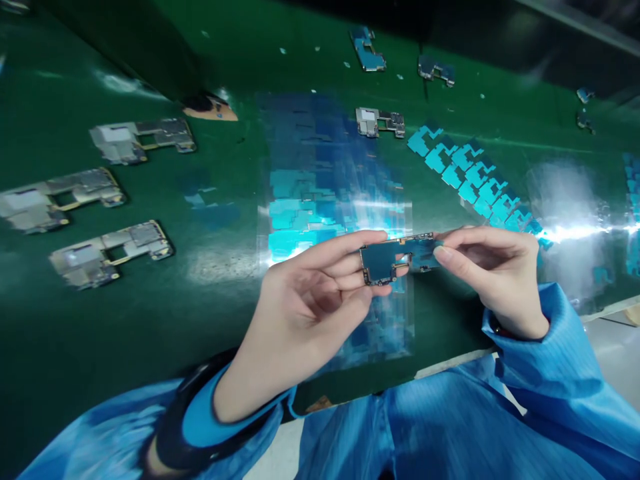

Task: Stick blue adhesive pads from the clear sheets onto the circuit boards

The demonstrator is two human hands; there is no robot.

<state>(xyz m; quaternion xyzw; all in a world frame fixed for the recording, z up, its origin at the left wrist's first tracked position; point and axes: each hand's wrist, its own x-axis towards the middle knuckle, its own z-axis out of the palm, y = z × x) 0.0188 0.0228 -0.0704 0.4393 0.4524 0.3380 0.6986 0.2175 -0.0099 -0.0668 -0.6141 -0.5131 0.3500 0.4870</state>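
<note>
Blue jacket fabric fills the foreground along the near edge of the green bench. Above that edge, the left hand is half curled, holding a circuit board between its thumb and fingers, with the blue-faced side up. The right hand has thumb and forefinger pinched on blue film at the board's right end. Beneath the hands, a clear sheet carrying rows of blue cut pieces reaches from close to the near edge toward the far side. To its right, a strip of turquoise pieces slants down toward the near edge, its lower end lost in glare.

Three grey boards lie well left of the sheet, each with a pale, label-like patch; any print there is too blurred to read. Another grey board lies at the sheet's far right corner, its white patch equally unreadable. Nearer the bench's far edge lies a blue-faced board, with a dark board to its right.
</note>
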